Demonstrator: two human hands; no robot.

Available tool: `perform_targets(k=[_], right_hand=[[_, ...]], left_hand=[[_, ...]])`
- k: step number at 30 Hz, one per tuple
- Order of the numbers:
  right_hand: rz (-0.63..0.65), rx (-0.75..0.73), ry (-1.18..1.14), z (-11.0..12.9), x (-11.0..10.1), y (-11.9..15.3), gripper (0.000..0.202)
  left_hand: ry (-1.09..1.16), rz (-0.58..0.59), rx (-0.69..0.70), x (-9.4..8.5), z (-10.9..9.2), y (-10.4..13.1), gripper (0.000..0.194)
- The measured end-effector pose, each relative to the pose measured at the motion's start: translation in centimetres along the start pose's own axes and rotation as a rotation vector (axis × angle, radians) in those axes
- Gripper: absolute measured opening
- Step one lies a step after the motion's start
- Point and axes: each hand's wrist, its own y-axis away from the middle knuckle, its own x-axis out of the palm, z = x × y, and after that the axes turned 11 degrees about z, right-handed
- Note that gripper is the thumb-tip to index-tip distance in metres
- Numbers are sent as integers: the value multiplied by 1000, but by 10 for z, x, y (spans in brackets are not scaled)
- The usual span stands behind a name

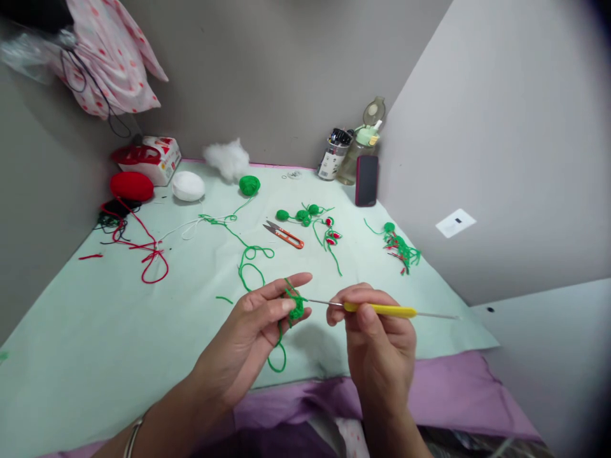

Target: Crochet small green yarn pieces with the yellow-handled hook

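Near the front of the table, my left hand (260, 321) pinches a small green crochet piece (296, 308) between thumb and fingers, with yarn running over the raised index finger. My right hand (377, 324) grips the yellow handle of a crochet hook (391, 310). The hook's metal tip points left and meets the green piece. A loop of green yarn hangs below my left hand, and more green yarn (252, 248) winds back across the table to a green ball (249, 186).
Orange snips (285, 235) lie mid-table beside small green and red crochet pieces (333, 236). Behind are white stuffing (228, 159), a white yarn ball (188, 186), a red yarn ball (132, 186), a pen cup (333, 159), a bottle (352, 159) and a phone (366, 181). Green scraps (403, 249) lie right.
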Motion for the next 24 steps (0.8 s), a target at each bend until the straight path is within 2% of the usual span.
perform_targets(k=[3,6,9,15,19,21,24], right_hand=[[58,-4,25,0,2,-1,15],[155,-51,233,-3,6,1,21],[206,-90,359,-6,7,2,33],[195,-157,418,-9,6,0,36],[184,-172,416,-9,7,0,35],[173,-158,393,-10,8,0,32],[92,-82,278,-13,8,0,23]], left_hand=[[-115,-25,12,0,2,0,33],[-215,-27,62,0,7,0,36],[-214,-14,84,0,8,-1,36],[-81,63,24,4,1,-2,30],[-52,77,-14,6,1,-3,42],[-79,55,-12,6,3,-3,49],[-227,13,22,2,6,-3,53]])
